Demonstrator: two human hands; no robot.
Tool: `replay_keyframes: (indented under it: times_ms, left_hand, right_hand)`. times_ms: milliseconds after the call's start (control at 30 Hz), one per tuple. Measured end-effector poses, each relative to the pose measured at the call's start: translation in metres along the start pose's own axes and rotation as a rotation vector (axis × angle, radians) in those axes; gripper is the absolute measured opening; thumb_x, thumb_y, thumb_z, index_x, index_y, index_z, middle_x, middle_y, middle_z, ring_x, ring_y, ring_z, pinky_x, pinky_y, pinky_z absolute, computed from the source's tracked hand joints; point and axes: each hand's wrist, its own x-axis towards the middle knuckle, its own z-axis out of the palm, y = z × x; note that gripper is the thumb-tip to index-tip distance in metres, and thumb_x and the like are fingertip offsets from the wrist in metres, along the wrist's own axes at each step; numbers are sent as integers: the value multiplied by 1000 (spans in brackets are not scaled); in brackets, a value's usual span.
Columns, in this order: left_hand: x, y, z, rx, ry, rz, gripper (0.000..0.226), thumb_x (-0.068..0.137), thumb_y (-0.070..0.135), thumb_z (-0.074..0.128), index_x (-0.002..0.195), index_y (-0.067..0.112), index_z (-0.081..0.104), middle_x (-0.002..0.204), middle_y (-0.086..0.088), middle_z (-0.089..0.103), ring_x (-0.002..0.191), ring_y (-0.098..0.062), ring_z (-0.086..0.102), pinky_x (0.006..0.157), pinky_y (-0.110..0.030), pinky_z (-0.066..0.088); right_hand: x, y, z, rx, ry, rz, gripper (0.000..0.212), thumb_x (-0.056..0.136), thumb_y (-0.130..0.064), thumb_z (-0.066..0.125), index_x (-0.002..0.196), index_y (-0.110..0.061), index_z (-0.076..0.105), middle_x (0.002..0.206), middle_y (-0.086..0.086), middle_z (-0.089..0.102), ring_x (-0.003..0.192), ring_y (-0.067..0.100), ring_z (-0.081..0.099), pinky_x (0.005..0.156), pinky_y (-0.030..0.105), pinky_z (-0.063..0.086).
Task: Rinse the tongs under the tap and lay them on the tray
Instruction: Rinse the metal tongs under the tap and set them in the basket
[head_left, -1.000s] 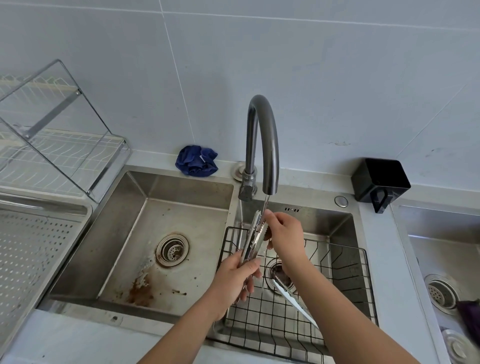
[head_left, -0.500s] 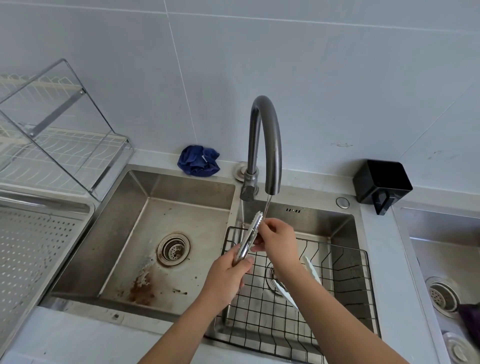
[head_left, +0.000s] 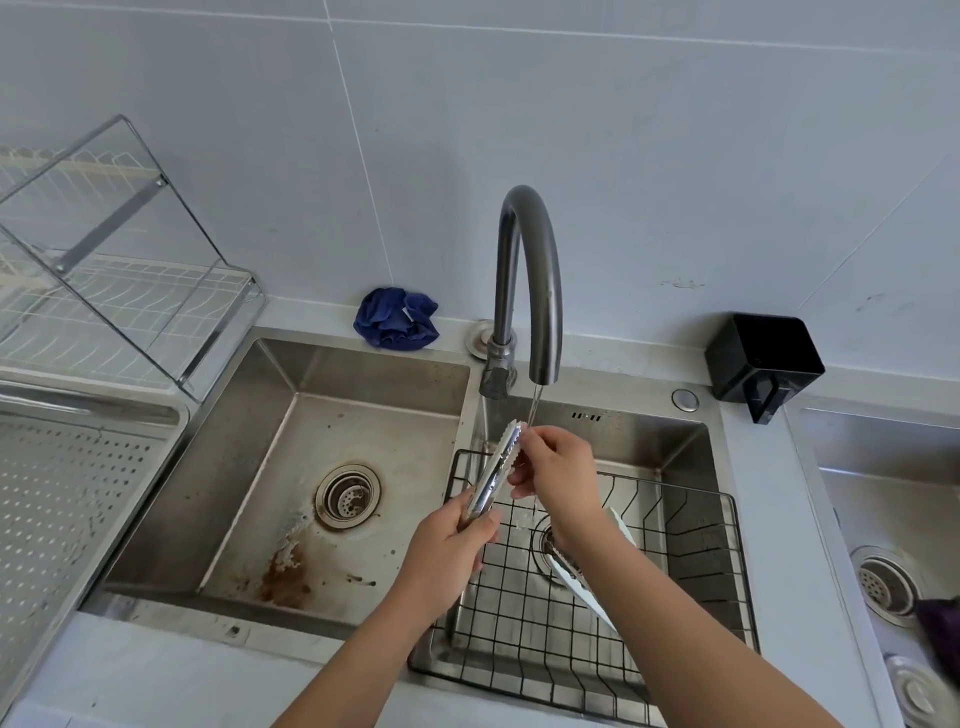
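Head view: left hand (head_left: 445, 546) around tongs (head_left: 492, 480)

The tap (head_left: 530, 270) rises from the tabletop (head_left: 156, 675) behind the divide between two basins. The left basin (head_left: 395, 519) lies to its left, and the right basin (head_left: 639, 441) holds a wire basket (head_left: 519, 613). Above that basket, under the spout, the tongs (head_left: 493, 473) tilt upward. The left hand (head_left: 447, 545) grips their lower end and the right hand (head_left: 558, 467) pinches their tips. A crumpled cloth (head_left: 396, 317) sits behind the left basin. At far left lies the perforated tray (head_left: 67, 493), with a dish rack (head_left: 130, 291) behind it. A box-shaped holder (head_left: 763, 358) stands right of the tap, and a further sink (head_left: 883, 457) lies beyond.
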Motion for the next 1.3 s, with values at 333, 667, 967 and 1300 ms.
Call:
replay_keyframes:
  times_ms: [333,667,967,1300]
  left_hand:
    - [0,0,-1,9,15,-25,11,101,28,59,107,23,67,93,-10,73,59,-8,57,43,-14,39]
    - [1,-1,-2,2,12,-38,13,101,34,58,103,27,69,90,-5,72,59,-10,56,44,-15,41]
    - [5,10,-3,-19,3,-82,43,98,38,61,105,-4,60,79,-9,53,57,-12,55,39,-27,39]
    - [14,15,3,-94,-23,-70,20,100,31,59,90,15,65,77,-2,58,56,-13,55,40,-26,39]
  right_hand:
    - [-4,2,2,78,6,16,26,102,-18,58,82,-9,72,58,1,64,51,16,60,46,29,52]
    - [-4,-1,0,86,-63,44,21,98,-9,58,83,-7,72,64,3,67,56,14,61,51,29,55]
    - [1,2,-1,85,-85,35,14,100,-11,61,95,1,66,66,0,73,56,14,67,53,29,57]
    - [-1,4,-1,35,-92,18,22,103,-21,61,87,-8,68,63,3,71,54,17,66,49,29,56]
